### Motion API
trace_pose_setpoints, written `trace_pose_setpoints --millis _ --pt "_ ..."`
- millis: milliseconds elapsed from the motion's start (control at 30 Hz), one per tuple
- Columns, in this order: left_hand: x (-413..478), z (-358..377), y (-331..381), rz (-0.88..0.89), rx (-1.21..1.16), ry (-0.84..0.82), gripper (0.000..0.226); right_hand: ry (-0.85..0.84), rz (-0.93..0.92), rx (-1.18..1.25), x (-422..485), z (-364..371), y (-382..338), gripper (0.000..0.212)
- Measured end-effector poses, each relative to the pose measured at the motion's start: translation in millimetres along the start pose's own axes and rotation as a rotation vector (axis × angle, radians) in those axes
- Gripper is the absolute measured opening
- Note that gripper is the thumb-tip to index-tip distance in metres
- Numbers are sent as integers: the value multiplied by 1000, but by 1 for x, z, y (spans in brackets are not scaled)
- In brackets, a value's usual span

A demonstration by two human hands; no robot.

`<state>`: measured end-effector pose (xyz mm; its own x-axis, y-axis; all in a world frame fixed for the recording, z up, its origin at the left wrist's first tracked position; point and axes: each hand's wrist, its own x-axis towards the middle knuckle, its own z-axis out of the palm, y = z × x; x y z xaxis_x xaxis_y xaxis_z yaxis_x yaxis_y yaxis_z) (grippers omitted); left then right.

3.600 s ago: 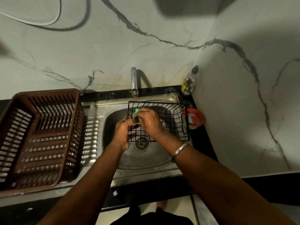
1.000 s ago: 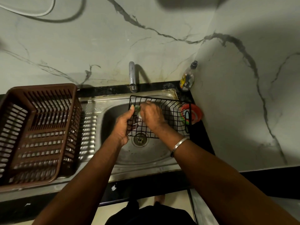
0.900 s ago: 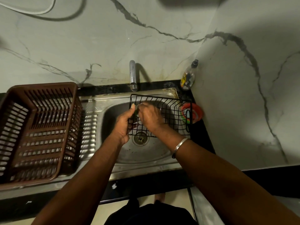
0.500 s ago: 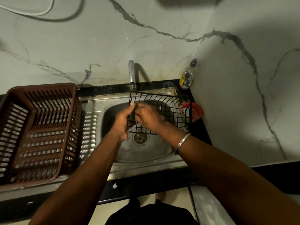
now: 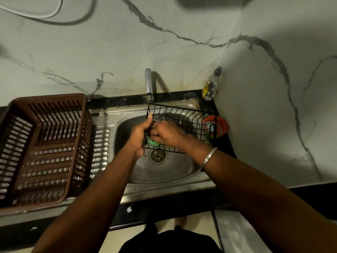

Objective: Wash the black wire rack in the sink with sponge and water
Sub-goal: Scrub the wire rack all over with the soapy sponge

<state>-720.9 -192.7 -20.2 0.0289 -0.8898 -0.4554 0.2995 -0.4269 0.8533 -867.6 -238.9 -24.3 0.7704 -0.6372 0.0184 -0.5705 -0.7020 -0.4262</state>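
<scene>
Since 3.6 s ago the green sponge (image 5: 152, 142) has travelled from the far part of the rack's left side down to its near-left corner, and the right hand (image 5: 167, 133) has followed it. That hand's fingers curl down onto the sponge, pressing it against the wires. The left hand (image 5: 139, 136) wraps the left end of the black wire rack (image 5: 184, 117), thumb up by the top rim. It holds the rack tilted above the sink (image 5: 164, 174), over the drain (image 5: 158, 155) and just below the tap (image 5: 149, 84). A bangle (image 5: 209, 157) circles the right wrist.

Scrubbing looks partway through. The left side is being worked, the right end seems untouched, and the rinse is left. Water is probably not running, though the dim light makes that hard to say.

1 brown slotted basket (image 5: 43, 148) stands on the steel drainboard (image 5: 101, 143) to the left. A bottle (image 5: 210, 86) and a red tub (image 5: 221, 123) sit in the right corner, against the veined wall (image 5: 109, 52).
</scene>
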Motion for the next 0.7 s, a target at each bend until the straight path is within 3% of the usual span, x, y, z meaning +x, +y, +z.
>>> trace_pose_setpoints --millis 133,233,333,400,500,700 --pt "2 0 -2 -21 7 -9 60 -87 -27 -36 1 -7 1 6" --pt "4 0 -3 -6 13 -23 48 -25 35 -35 2 -10 4 7" --pt "7 -3 -6 -23 14 -6 61 -122 -46 -79 1 -8 3 7" --pt "7 -2 -4 -22 0 -14 68 -68 14 -61 2 -7 5 8" --pt "8 -4 -4 -16 3 0 50 -89 -14 -83 4 -8 9 13" --pt "8 -1 0 -13 10 6 51 -107 -8 -77 1 -13 14 8"
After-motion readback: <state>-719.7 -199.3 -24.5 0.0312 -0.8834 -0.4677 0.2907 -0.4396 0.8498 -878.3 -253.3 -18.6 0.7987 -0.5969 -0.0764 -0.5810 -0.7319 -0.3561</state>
